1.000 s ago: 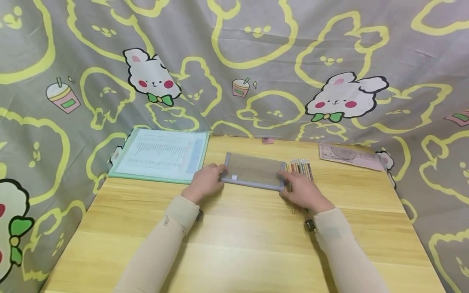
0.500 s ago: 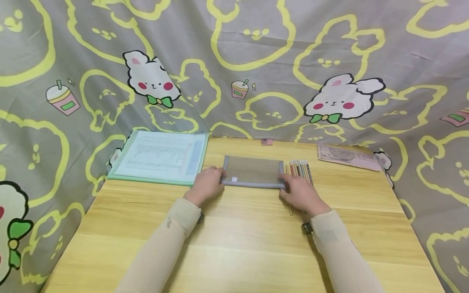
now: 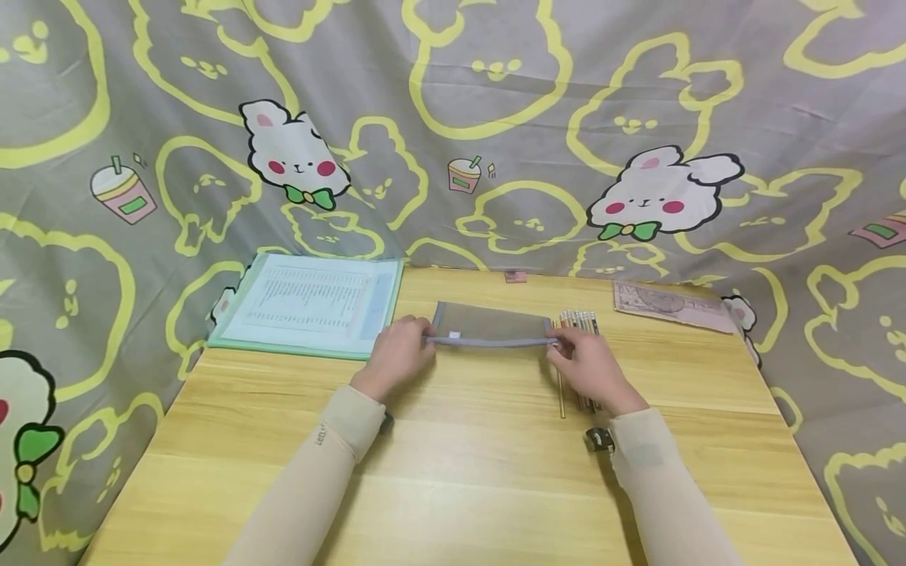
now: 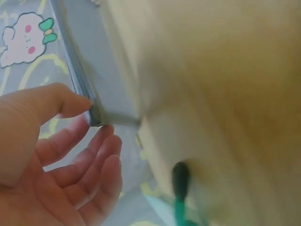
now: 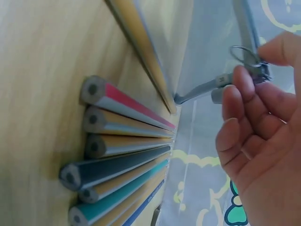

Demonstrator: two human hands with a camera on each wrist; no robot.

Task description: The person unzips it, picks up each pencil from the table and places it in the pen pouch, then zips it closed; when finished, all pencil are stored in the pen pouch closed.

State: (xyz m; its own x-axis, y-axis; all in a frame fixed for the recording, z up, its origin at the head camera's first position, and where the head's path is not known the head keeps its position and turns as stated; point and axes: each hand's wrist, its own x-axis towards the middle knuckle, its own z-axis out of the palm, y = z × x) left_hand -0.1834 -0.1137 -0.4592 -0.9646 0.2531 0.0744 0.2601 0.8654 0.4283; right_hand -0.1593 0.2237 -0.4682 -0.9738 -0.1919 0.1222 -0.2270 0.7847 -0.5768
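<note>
A grey see-through zip pouch (image 3: pixel 488 324) with grey edging and a small white label lies in the middle, its near edge raised from the table. My left hand (image 3: pixel 398 355) pinches the near left corner; in the left wrist view the thumb presses on the edging (image 4: pixel 95 113) and the other fingers curl below it. My right hand (image 3: pixel 591 363) pinches the near right corner, where a metal ring (image 5: pixel 243 55) hangs by the fingertips. Several pencils (image 5: pixel 127 160) lie side by side under and beyond the right hand, with a single pencil (image 3: pixel 562 393) apart from them.
A green-edged folder with a printed sheet (image 3: pixel 311 303) lies at the back left of the wooden table (image 3: pixel 467 472). A pink banknote-like paper (image 3: pixel 672 305) lies at the back right. A small pink piece (image 3: pixel 516 277) sits by the patterned curtain (image 3: pixel 453 118).
Both hands have lifted the pouch's near edge, so it now tilts up toward me. The right fingers have shifted to pinch the corner. Folder, pencils and pink paper stay put.
</note>
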